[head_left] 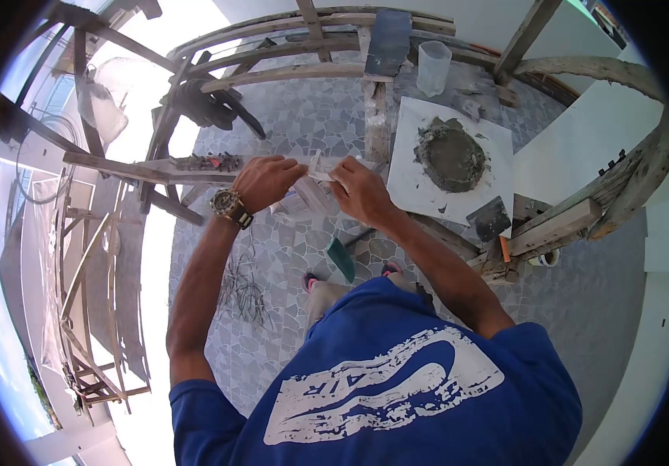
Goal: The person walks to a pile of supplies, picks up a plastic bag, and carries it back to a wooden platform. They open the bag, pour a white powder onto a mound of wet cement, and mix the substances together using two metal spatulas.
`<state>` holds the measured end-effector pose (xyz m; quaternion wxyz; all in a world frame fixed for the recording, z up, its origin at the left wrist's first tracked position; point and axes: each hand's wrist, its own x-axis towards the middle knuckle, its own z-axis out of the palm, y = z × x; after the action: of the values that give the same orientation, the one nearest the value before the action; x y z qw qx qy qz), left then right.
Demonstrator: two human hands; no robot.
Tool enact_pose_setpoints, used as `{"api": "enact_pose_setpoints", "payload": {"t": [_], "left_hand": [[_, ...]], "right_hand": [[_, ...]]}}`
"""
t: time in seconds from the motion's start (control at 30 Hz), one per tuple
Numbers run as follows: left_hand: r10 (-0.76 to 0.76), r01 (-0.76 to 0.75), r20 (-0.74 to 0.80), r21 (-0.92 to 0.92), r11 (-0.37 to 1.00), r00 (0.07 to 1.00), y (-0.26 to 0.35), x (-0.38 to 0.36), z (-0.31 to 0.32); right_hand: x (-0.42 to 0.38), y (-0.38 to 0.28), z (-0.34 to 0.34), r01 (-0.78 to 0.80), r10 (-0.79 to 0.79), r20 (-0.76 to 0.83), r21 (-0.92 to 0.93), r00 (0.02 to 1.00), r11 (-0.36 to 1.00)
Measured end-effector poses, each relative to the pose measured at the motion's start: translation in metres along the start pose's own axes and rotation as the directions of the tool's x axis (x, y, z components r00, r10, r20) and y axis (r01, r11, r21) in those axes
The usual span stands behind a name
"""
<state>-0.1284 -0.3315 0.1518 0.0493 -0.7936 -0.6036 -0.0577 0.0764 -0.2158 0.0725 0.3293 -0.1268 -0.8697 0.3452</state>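
Mortar heap (451, 158) on board (416, 190), cup (433, 68) behind it, trowel (490, 219) at the board's near edge

You stood on a grey mosaic-patterned tile floor (296, 116) inside rough wooden scaffolding (288, 74). White walls (606, 132) rose at right. Bright daylight flooded in from the left.

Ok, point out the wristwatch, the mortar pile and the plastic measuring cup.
wristwatch (227, 203), head view, on its face.
mortar pile (451, 158), head view, on its middle.
plastic measuring cup (433, 68), head view, on its side wall.
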Motion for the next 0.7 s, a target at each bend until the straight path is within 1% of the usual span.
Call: {"api": "enact_pose_setpoints", "payload": {"t": [0.07, 0.1, 0.2, 0.3, 0.37, 0.4, 0.43, 0.5, 0.6, 0.7], "left_hand": [[0.085, -0.085, -0.007, -0.016, 0.996, 0.996, -0.034, 0.013, 0.009], [0.098, -0.098, 0.034, -0.014, 0.995, 0.995, -0.048, 0.02, 0.01], [0.26, -0.261, -0.026, -0.052, 0.964, 0.965, -0.092, 0.034, 0.032], [0.306, -0.302, 0.01, -0.128, 0.945, 0.952, -0.121, 0.028, 0.068], [0.342, -0.339, -0.011, -0.161, 0.927, 0.94, -0.139, 0.033, 0.093], [0.356, -0.355, -0.023, -0.172, 0.919, 0.934, -0.145, 0.035, 0.094], [0.366, -0.366, -0.031, -0.19, 0.911, 0.93, -0.149, 0.037, 0.098], [0.363, -0.368, -0.065, -0.25, 0.896, 0.929, -0.15, 0.038, 0.098], [0.37, -0.37, -0.051, -0.249, 0.895, 0.928, -0.152, 0.038, 0.099], [0.363, -0.363, -0.055, -0.274, 0.89, 0.93, -0.15, 0.036, 0.1]], "right_hand": [[0.014, 0.009, 0.016, -0.031, 0.029, -0.052, -0.032, 0.998, 0.999], [0.021, 0.014, 0.024, -0.05, 0.046, -0.086, -0.05, 0.995, 0.997], [0.033, 0.031, 0.056, -0.136, 0.12, -0.191, -0.073, 0.974, 0.988], [0.037, 0.042, 0.081, -0.241, 0.212, -0.223, -0.11, 0.951, 0.964], [0.035, 0.051, 0.095, -0.26, 0.236, -0.191, -0.11, 0.953, 0.959], [0.032, 0.05, 0.098, -0.277, 0.258, -0.166, -0.105, 0.952, 0.955], [0.031, 0.056, 0.096, -0.278, 0.268, -0.137, -0.064, 0.954, 0.958], [0.036, 0.056, 0.082, -0.287, 0.289, -0.055, 0.036, 0.956, 0.957], [0.053, 0.049, 0.051, -0.403, 0.404, -0.033, 0.034, 0.914, 0.915], [0.069, 0.068, 0.04, -0.308, 0.314, 0.066, -0.085, 0.947, 0.948]]}}
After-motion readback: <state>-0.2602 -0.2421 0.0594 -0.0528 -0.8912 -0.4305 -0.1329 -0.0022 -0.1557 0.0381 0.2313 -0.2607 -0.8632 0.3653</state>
